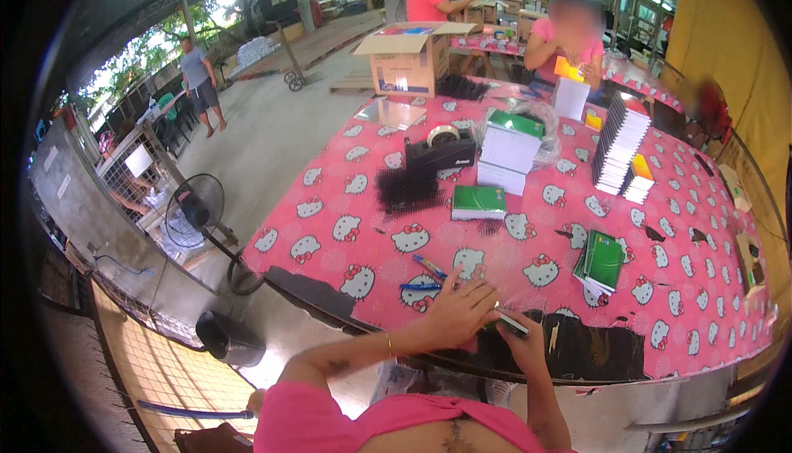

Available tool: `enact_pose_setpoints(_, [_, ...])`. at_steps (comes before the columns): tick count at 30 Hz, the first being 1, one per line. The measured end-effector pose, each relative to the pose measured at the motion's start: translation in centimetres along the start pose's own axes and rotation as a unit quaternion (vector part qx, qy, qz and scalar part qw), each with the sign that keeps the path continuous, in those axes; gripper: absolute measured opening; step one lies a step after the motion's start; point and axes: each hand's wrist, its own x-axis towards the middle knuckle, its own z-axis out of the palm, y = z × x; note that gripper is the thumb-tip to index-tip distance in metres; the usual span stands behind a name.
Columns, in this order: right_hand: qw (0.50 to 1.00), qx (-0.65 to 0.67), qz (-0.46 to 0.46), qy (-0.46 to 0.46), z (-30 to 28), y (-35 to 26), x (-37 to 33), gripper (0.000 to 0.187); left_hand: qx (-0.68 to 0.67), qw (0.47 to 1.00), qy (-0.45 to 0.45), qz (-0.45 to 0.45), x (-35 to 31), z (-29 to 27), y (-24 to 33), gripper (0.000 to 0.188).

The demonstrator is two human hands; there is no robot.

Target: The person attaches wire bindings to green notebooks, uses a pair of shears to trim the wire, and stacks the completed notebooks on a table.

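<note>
My right hand [530,344] grips a small notebook [513,322], seen edge-on with a dark cover and pale page edges. My left hand [462,311] reaches across, its fingertips bent in against the notebook's left end and one finger sticking out. Its thumb is hidden, and whatever it pinches there cannot be made out. Beyond that hand lie two blue pens [419,286]. Further back is a green notebook pile [478,202]. To the right, several green notebooks [604,258] lie in a slanted stack.
A tall notebook stack [505,154], a tape dispenser [441,149] and black spiral coils [406,193] stand mid-table. Black-spined notebooks [620,143] rise at right. An open carton [406,69] sits at the back. Across the table, a person [569,40] handles notebooks. A fan [195,207] stands left.
</note>
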Motion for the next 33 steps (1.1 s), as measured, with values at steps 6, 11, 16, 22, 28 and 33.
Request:
enact_pose_setpoints(6, [0.996,0.075,0.035,-0.035,0.9,2.3,0.0,0.028,-0.013,0.999,-0.017,0.037,1.7,-0.6,-1.6,0.044])
enact_pose_setpoints(11, [0.997,0.021,0.010,-0.067,1.2,1.5,-0.1,0.028,-0.005,0.999,0.010,-0.052,-2.8,1.7,2.4,0.074])
enact_pose_setpoints(16, [0.987,0.153,0.036,-0.045,1.8,3.4,-0.1,0.031,-0.019,0.997,-0.003,-0.070,0.3,1.1,0.5,0.086])
enact_pose_setpoints(22, [0.979,0.180,0.093,-0.005,2.2,1.2,-0.5,0.027,-0.107,0.992,-0.021,-0.065,-2.7,3.0,2.4,0.089])
enact_pose_setpoints(28, [0.979,0.173,0.106,-0.009,2.0,0.1,-0.6,0.017,-0.080,0.993,-0.028,-0.081,-1.5,0.0,2.4,0.094])
enact_pose_setpoints(33, [0.972,0.206,0.096,0.063,2.9,-0.5,-1.0,0.023,-0.085,0.994,0.046,-0.048,1.4,-0.2,1.0,0.092])
